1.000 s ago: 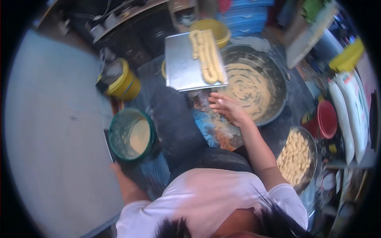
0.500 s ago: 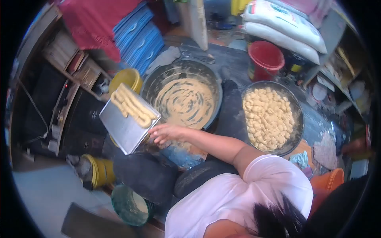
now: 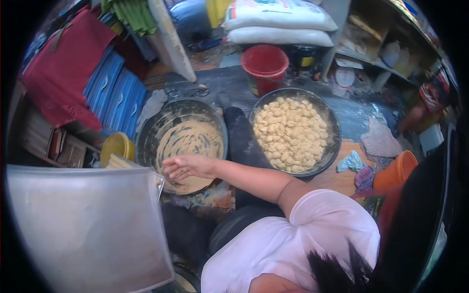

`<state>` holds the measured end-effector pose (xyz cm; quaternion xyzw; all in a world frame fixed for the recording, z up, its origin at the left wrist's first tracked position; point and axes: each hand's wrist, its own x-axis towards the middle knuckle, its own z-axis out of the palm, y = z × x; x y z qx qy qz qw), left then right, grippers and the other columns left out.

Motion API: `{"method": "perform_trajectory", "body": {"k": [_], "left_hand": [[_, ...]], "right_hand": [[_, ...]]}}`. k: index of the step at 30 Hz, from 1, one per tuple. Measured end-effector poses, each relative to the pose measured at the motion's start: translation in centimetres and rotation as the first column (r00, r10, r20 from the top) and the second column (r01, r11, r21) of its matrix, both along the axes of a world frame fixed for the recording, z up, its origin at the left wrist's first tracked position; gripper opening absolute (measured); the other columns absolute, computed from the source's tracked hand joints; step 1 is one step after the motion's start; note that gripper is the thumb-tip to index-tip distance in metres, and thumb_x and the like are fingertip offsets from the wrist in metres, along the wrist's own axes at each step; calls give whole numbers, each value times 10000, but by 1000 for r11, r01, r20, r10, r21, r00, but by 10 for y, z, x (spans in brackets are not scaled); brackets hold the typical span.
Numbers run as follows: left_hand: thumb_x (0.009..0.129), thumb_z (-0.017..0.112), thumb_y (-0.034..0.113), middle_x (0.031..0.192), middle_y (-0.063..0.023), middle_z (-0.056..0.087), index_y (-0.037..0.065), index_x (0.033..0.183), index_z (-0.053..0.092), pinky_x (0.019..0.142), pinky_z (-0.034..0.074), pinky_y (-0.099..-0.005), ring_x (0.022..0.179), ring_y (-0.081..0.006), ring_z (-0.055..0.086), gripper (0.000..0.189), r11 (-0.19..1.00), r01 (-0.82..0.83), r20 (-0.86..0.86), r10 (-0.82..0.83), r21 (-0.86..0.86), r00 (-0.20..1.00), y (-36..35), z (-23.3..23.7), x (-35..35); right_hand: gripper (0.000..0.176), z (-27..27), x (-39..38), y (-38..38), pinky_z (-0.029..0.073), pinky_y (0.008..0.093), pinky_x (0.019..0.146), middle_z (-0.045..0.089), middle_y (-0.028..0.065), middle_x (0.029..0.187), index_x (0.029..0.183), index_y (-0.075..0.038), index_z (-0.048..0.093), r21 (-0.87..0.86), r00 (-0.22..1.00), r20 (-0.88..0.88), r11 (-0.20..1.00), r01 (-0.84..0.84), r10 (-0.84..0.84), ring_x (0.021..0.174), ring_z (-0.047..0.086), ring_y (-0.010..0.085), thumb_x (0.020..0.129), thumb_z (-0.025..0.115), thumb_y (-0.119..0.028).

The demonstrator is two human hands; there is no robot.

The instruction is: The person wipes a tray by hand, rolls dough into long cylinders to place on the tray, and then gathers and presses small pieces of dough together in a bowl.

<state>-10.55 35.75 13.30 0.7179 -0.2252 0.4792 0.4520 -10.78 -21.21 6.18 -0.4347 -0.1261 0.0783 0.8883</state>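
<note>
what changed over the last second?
Steel tray came up close to the camera, now filling the lower left; its dough strips just peek over the far edge. Right hand stays open, empty, over the dough-smeared pan. That pan, dough-ball pan, red bucket unmoved.

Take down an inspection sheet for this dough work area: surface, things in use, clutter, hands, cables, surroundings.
Surface: dark, flour-dusted floor covering.
Job's things: round metal basin smeared with tan dough; second round metal basin heaped with pale dough pieces; shiny flat metal tray close to the camera, with dough strips at its far edge.
Clutter: crumpled rags; orange plastic tub; yellow plastic bowl.
Hands: right hand open, over the smeared basin's near side; left hand not in view.
Cables: nothing seen.
Surroundings: red plastic bucket, white sacks, blue corrugated sheets, cluttered shelves.
</note>
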Motion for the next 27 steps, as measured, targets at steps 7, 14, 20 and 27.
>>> {"method": "perform_trajectory", "body": {"k": [7, 14, 20, 27], "left_hand": [[913, 476, 214, 1184, -140, 501, -7, 1205, 429, 887, 416, -412, 1062, -270, 498, 369, 573, 327, -459, -810, -752, 366, -260, 11, 44], [919, 460, 266, 1192, -136, 491, 12, 1231, 417, 915, 396, -381, 1064, -244, 493, 405, 374, 271, -409, -908, -887, -86, -333, -37, 54], [904, 489, 287, 1190, -134, 479, 3, 1279, 382, 931, 372, -356, 1088, -236, 465, 482, 649, 352, -706, -706, -674, -51, -361, -68, 51], [908, 485, 262, 1144, -109, 490, -29, 1246, 397, 916, 355, -321, 1043, -199, 469, 455, 779, 385, -829, -556, -495, 60, -385, -138, 42]], "right_hand": [[610, -19, -47, -57, 441, 340, 891, 538, 117, 1192, 1271, -13, 434, 317, 976, -198, 937, 146, -85, 1044, 547, 190, 878, 484, -477], [695, -45, -123, -97, 415, 385, 920, 520, 165, 1197, 1290, 22, 387, 95, 960, -258, 987, 133, -104, 1064, 537, 254, 728, 713, -226], [669, -57, -147, -96, 428, 416, 906, 509, 182, 1193, 1288, 29, 375, 159, 921, -333, 950, 267, -203, 1065, 533, 280, 716, 686, -120], [628, -78, -149, -101, 441, 402, 889, 546, 190, 1118, 1240, 50, 416, 291, 909, -336, 890, 351, -248, 1006, 563, 270, 687, 668, -108]]}}
